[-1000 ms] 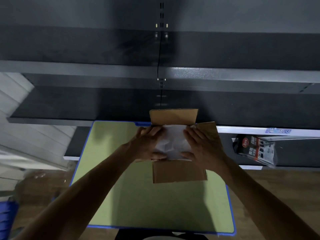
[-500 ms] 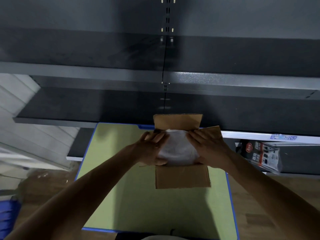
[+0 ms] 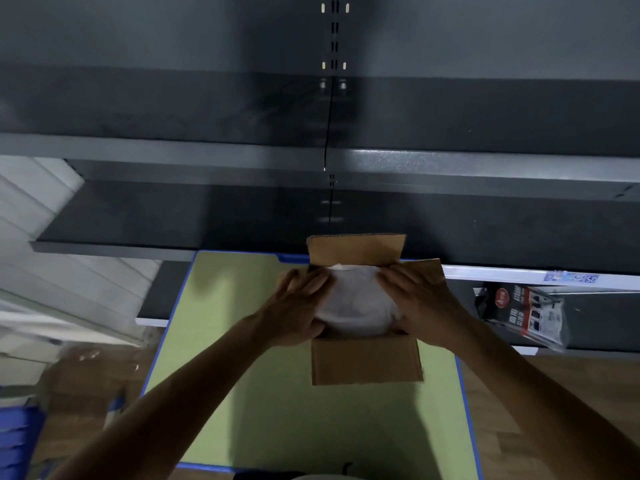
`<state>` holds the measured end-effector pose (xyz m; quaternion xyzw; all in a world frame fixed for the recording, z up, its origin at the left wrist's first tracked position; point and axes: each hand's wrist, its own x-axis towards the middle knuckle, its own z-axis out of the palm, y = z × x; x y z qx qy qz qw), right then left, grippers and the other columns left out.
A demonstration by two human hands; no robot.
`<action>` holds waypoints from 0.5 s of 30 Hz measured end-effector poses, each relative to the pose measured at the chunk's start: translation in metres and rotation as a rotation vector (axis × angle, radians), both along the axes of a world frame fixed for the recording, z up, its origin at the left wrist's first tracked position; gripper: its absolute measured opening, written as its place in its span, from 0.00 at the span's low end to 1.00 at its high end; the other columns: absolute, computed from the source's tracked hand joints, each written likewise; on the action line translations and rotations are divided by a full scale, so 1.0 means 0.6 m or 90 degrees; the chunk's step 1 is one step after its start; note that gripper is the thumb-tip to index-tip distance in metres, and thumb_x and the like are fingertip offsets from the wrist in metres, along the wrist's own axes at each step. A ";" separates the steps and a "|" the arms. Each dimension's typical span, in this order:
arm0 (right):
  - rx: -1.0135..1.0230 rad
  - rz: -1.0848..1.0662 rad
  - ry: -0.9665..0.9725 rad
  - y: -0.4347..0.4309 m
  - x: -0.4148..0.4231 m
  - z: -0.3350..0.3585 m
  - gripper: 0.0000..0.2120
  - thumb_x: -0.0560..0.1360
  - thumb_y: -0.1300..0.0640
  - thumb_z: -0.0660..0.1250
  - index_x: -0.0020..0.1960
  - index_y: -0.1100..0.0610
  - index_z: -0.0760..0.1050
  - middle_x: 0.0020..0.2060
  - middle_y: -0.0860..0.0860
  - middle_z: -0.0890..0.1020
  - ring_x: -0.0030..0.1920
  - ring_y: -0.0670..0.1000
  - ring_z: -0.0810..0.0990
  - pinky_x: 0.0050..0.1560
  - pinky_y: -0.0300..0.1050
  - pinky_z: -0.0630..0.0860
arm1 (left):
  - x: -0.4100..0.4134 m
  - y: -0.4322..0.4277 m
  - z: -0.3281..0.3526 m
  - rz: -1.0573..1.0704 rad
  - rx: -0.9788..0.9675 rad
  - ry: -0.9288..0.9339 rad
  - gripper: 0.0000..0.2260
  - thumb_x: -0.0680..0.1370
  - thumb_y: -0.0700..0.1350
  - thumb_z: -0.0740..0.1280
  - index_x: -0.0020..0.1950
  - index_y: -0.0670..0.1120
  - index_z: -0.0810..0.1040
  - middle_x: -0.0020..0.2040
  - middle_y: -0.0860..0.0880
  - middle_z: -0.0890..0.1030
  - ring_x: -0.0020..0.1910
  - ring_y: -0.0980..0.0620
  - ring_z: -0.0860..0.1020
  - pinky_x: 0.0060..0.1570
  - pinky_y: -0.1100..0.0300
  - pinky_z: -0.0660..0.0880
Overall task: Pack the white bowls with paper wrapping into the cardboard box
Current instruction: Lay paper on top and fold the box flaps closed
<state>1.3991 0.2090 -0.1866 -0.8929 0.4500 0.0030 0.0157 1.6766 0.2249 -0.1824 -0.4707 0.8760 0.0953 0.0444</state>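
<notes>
Green covers the tabletop [image 3: 242,341], a small surface with a blue edge running round it. It stands close against dark grey metal shelves [image 3: 450,168], which fill the upper part of the view and are joined at a slotted upright in the middle. On a lower shelf to the right lies a black and red packet [image 3: 523,315] in clear wrapping. The floor [image 3: 554,393] is wood-toned. At the far left a blue crate [image 3: 14,441] and some brown cardboard [image 3: 86,375] show only as a blur.

The cardboard box [image 3: 367,362] sits on the far half of the tabletop, its flaps open, the far flap upright and the right one folded outward. The paper-wrapped bowl [image 3: 356,303] lies in the mouth of the box as a rounded white bundle, its top showing above the near wall.

Both forearms reach in from the bottom corners. The left hand [image 3: 298,306] cups the bundle's left side, its fingers [image 3: 311,278] laid over the paper and the thumb curled at the near edge. The right hand [image 3: 422,306] mirrors it on the right side, with its fingers [image 3: 398,275] lightly curved against the paper, so that the bundle is held between the two.
</notes>
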 end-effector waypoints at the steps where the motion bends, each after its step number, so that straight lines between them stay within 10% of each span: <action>1: -0.006 0.003 0.001 0.003 -0.003 0.002 0.43 0.58 0.51 0.81 0.69 0.61 0.71 0.67 0.56 0.75 0.67 0.59 0.74 0.60 0.58 0.76 | 0.005 0.007 0.002 -0.005 -0.005 0.014 0.35 0.79 0.58 0.59 0.79 0.43 0.52 0.79 0.45 0.55 0.78 0.46 0.54 0.76 0.44 0.54; 5: -0.064 -0.006 -0.019 0.019 -0.007 -0.001 0.39 0.59 0.57 0.81 0.68 0.63 0.73 0.66 0.57 0.76 0.68 0.58 0.74 0.63 0.56 0.74 | 0.001 0.026 -0.002 0.027 -0.054 0.007 0.29 0.79 0.55 0.51 0.74 0.38 0.65 0.74 0.39 0.67 0.73 0.43 0.67 0.70 0.45 0.68; 9: -0.096 -0.039 0.004 0.026 0.013 -0.007 0.38 0.55 0.57 0.80 0.64 0.63 0.77 0.63 0.57 0.79 0.64 0.58 0.77 0.59 0.55 0.76 | -0.029 0.031 -0.020 0.101 -0.082 0.034 0.27 0.76 0.52 0.64 0.69 0.35 0.71 0.66 0.37 0.75 0.63 0.42 0.77 0.60 0.49 0.76; 12: -0.129 -0.051 0.002 0.027 0.021 -0.017 0.32 0.61 0.55 0.72 0.64 0.64 0.77 0.62 0.59 0.79 0.64 0.59 0.77 0.57 0.57 0.77 | -0.040 0.028 -0.014 0.103 -0.029 -0.130 0.34 0.81 0.54 0.58 0.79 0.37 0.47 0.79 0.39 0.48 0.78 0.41 0.51 0.74 0.42 0.56; 15: -0.108 -0.035 0.006 0.024 0.014 -0.013 0.38 0.57 0.54 0.78 0.64 0.65 0.76 0.62 0.60 0.79 0.63 0.60 0.78 0.56 0.58 0.77 | -0.031 0.023 -0.008 0.086 -0.003 -0.149 0.33 0.82 0.53 0.54 0.79 0.39 0.43 0.80 0.40 0.44 0.79 0.42 0.45 0.75 0.43 0.51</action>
